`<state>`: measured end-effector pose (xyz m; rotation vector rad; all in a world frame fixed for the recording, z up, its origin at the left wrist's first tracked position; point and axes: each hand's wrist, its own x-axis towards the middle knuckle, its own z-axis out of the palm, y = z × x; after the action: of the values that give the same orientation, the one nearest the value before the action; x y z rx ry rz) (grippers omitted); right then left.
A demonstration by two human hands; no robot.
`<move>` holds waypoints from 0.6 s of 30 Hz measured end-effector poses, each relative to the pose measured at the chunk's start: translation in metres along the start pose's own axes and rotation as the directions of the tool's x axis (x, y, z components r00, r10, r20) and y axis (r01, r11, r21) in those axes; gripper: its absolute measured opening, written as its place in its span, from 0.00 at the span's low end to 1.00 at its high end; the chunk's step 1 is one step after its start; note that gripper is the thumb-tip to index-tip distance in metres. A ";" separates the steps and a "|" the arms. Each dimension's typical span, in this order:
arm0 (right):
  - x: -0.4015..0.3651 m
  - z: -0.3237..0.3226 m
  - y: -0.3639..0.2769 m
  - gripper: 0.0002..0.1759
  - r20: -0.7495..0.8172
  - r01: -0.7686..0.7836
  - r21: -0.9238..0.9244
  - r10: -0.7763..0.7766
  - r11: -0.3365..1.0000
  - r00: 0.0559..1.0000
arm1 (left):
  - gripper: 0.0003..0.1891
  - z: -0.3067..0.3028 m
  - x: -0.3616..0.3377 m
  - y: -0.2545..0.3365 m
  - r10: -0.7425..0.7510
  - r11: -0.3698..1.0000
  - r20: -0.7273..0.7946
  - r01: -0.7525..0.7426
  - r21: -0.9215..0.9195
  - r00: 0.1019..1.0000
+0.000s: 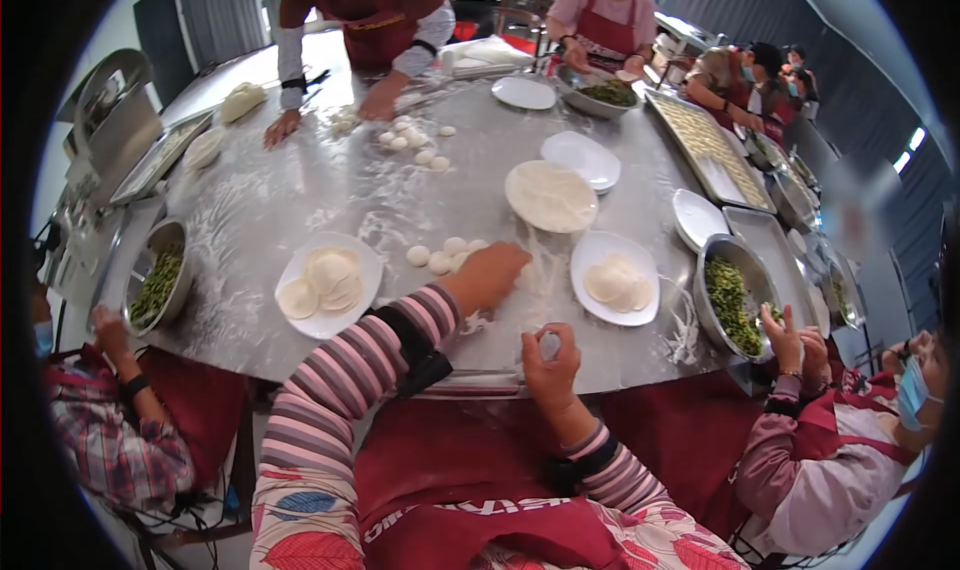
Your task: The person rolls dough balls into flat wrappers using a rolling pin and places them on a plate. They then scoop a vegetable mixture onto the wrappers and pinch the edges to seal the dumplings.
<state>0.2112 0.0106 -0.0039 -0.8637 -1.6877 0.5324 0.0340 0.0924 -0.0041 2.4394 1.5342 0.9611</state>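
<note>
My left hand (pixel 490 273) rests palm down on the floury steel table (pixel 300 190), covering part of a small cluster of dough balls (pixel 440 256); whether it grips one I cannot tell. My right hand (pixel 548 358) is raised near the table's front edge, its fingers pinched around a small piece of dough (pixel 549 345). A white plate with flat round wrappers (pixel 328 282) lies left of my left hand. Another white plate with wrappers (pixel 615 278) lies right of it.
A stack of large wrappers (pixel 550 196) sits beyond. Steel bowls of green filling stand at the right (pixel 735 295), left (pixel 158 278) and far end (pixel 608 93). A tray of finished dumplings (pixel 705 142) lies at the right. Other people work around the table.
</note>
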 end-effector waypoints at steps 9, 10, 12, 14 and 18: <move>-0.004 -0.006 0.007 0.13 -0.063 0.060 0.016 -0.059 0.998 0.996 | 0.09 0.004 -0.014 0.026 -0.141 0.990 0.170 0.135 0.044 0.975; -0.003 -0.008 0.004 0.13 -0.018 0.030 0.047 -0.030 0.998 0.999 | 0.09 -0.007 -0.025 0.026 -0.211 0.976 0.251 0.217 0.002 0.945; 0.004 -0.006 0.008 0.13 0.053 0.000 0.134 -0.008 0.991 0.999 | 0.10 -0.024 -0.048 0.021 -0.324 0.916 0.331 0.382 -0.126 0.886; 0.018 -0.001 0.007 0.14 0.034 0.016 0.125 -0.021 0.992 0.999 | 0.11 -0.034 -0.072 0.013 -0.428 0.825 0.366 0.523 -0.215 0.826; 0.042 0.023 0.015 0.14 0.029 0.032 0.089 -0.034 0.996 0.999 | 0.09 -0.035 -0.094 0.007 -0.540 0.679 0.387 0.659 -0.325 0.747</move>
<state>0.1885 0.0545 0.0051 -0.7660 -1.6907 0.5960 -0.0075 0.0009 -0.0158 1.4930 1.6300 0.7062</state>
